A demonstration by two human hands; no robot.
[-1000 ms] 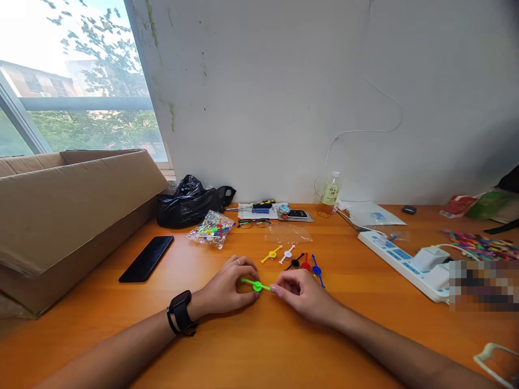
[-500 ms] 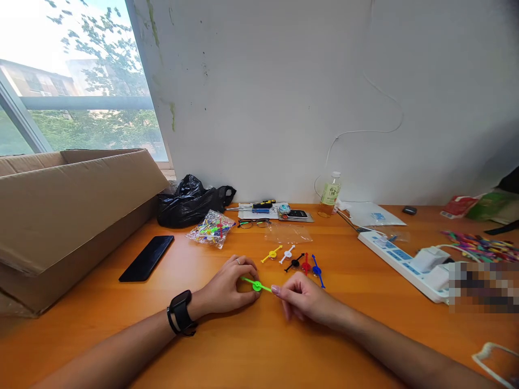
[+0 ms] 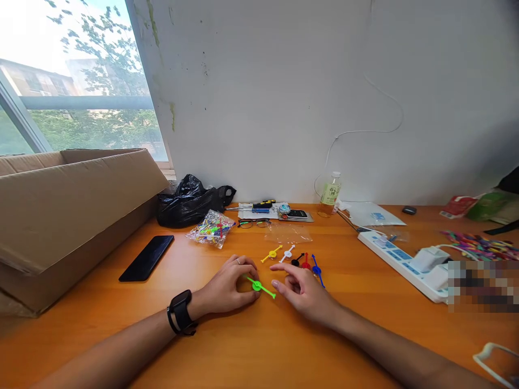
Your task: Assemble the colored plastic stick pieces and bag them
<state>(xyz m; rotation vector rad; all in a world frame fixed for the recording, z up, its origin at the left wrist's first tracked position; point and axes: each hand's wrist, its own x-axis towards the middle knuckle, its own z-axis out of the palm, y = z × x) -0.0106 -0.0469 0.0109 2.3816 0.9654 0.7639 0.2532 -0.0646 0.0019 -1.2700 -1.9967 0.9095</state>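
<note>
Hands (image 3: 227, 286) (image 3: 302, 289) flank thin green plastic spinner (image 3: 258, 286) on glossy wooden table (image 3: 259, 346).

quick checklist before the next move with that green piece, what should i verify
1. Left hand on the green piece: ok, its fingers rest at the piece's left end.
2. Right hand free: ok, open and just beside the piece's right tip, not gripping it.
3. Green piece flat on the table: ok, it looks to lie flat.
4. Grip firmness of the left fingers: cannot tell, contact is hidden.
5. Other coloured pieces out of the way: ok, in a row behind the hands, though close to the right hand.
</note>
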